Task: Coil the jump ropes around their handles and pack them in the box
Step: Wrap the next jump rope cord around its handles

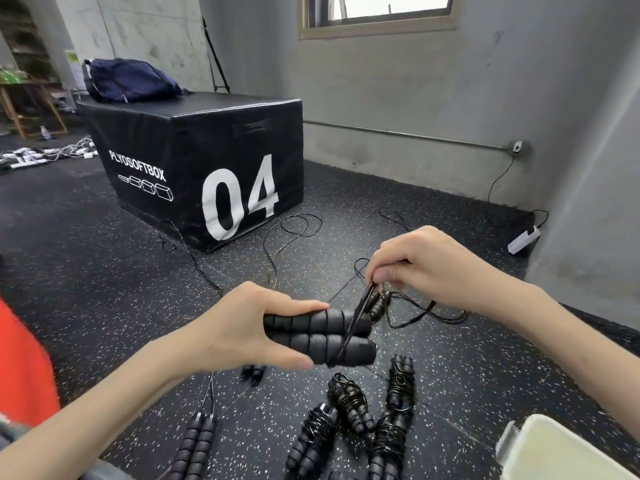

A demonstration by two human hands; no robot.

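Left hand [242, 327] grips the two handles [322, 336] together, fingers curled round them. Right hand [419, 268] just above the handles' right end pinches the rope [356, 318] w/ fingertips. Box [554, 452] lies below-right of the handles, well apart. Risk: if the pinch slackens, the first turns prob. slip off; loose rope on the floor may snag.

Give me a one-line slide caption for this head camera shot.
Left hand grips paired black foam jump-rope handles while right hand winds thin black cord around them, above coiled ropes.
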